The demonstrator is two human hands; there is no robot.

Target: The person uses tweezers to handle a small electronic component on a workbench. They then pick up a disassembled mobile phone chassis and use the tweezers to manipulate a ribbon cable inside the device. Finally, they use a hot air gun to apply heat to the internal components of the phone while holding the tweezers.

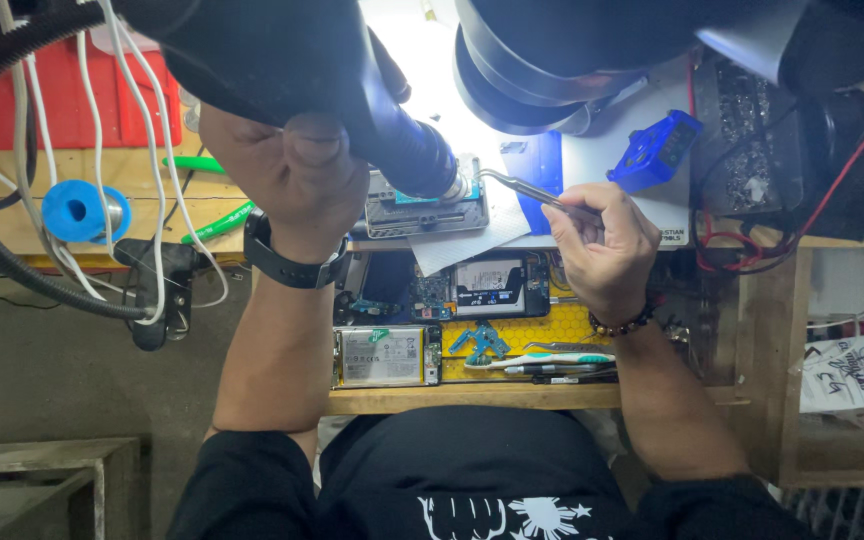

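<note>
Tweezers (537, 192) in R hand (602, 245) grip, tips at board (427, 210), L hand (292, 175) on hot-air gun (402, 150)

Left hand (297, 180) fisted in a tight grip, right hand (604, 240) pinching, both forearms raised.

one head-worn camera looks steeply down from above the person's own shoulders, close over the workbench (472, 398). it faces away from the body, so the forearms enter from the bottom edge and the microscope head (552, 70) crowds the top edge.
</note>
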